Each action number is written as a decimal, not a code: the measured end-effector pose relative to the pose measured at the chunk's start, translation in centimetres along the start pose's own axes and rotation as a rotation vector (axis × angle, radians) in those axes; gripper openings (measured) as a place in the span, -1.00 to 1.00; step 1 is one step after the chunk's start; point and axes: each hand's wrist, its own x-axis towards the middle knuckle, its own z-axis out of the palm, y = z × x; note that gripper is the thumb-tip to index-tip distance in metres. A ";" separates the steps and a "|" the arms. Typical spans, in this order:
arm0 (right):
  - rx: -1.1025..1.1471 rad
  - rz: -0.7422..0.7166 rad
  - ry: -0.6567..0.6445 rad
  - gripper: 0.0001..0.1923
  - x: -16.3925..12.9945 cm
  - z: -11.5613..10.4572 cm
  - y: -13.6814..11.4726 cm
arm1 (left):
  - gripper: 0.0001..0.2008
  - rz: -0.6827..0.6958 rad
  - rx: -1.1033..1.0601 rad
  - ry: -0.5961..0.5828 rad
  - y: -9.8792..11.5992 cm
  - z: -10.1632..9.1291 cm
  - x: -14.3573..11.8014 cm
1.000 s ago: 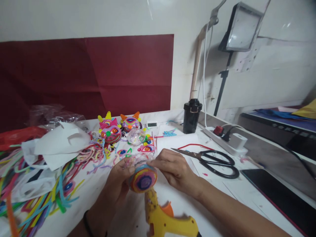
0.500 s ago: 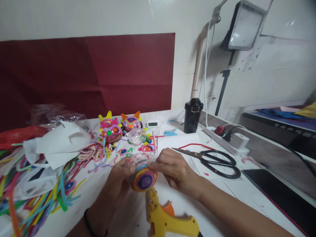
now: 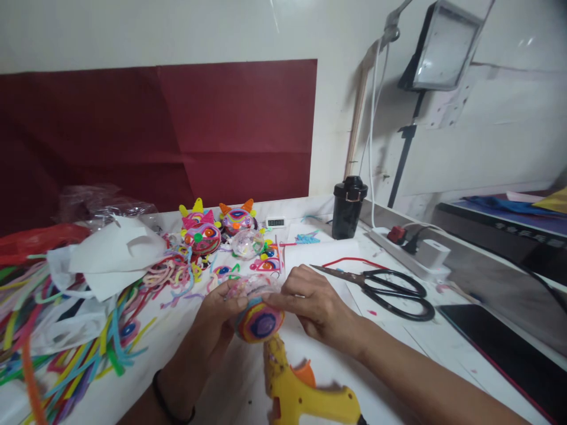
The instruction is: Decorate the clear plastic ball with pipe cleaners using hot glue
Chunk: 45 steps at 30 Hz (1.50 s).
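Head view shows both hands closed around a small ball wrapped in coiled coloured strands point(image 3: 259, 319), held just above the counter point(image 3: 398, 348) near the bottom centre. The left hand point(image 3: 217, 321) cups it from nine o'clock, while the right hand point(image 3: 316, 304) pinches its upper edge from three o'clock. Against the picture of a second ago, the ball sits slightly lower and more to the right, and its purple spiral centre has turned a little more toward the camera; the grip itself looks unchanged, so the work on the ball seems to be a small pressing or turning adjustment rather than a new step. The ball is round with no clear long axis; its spiral face points toward six o'clock, at the viewer. A yellow glue gun point(image 3: 305, 395) lies just below it, nozzle toward twelve o'clock. Black scissors point(image 3: 390, 289) rest at three o'clock, finished decorated balls point(image 3: 217, 227) at eleven o'clock, loose coloured strands point(image 3: 88, 348) at nine o'clock.
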 end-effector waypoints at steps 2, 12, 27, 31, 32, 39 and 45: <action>-0.018 -0.017 -0.010 -0.62 0.0 0.0 0.0 | -0.80 -0.001 -0.015 -0.006 0.0 -0.1 0.1; 0.100 0.027 0.021 -0.64 0.0 0.0 0.2 | -0.70 0.006 0.093 0.020 -0.2 -0.7 0.4; 0.263 0.252 -0.020 -0.78 0.1 -0.9 0.2 | -0.69 0.027 0.101 0.062 0.2 0.1 0.0; 0.167 0.150 0.066 -0.85 0.0 -0.4 0.3 | -0.66 0.019 0.078 0.119 -0.2 0.3 0.1; 0.136 0.121 0.066 -0.85 0.0 -0.3 0.3 | -0.65 0.012 0.085 0.121 -0.4 0.3 0.2; 0.016 0.008 0.001 -0.75 -0.3 0.1 0.2 | -0.70 0.002 0.143 0.040 -1.5 -0.4 0.6; -0.042 0.037 -0.096 -0.78 -0.6 0.4 0.0 | -0.79 0.031 0.129 0.010 -1.9 -0.9 1.1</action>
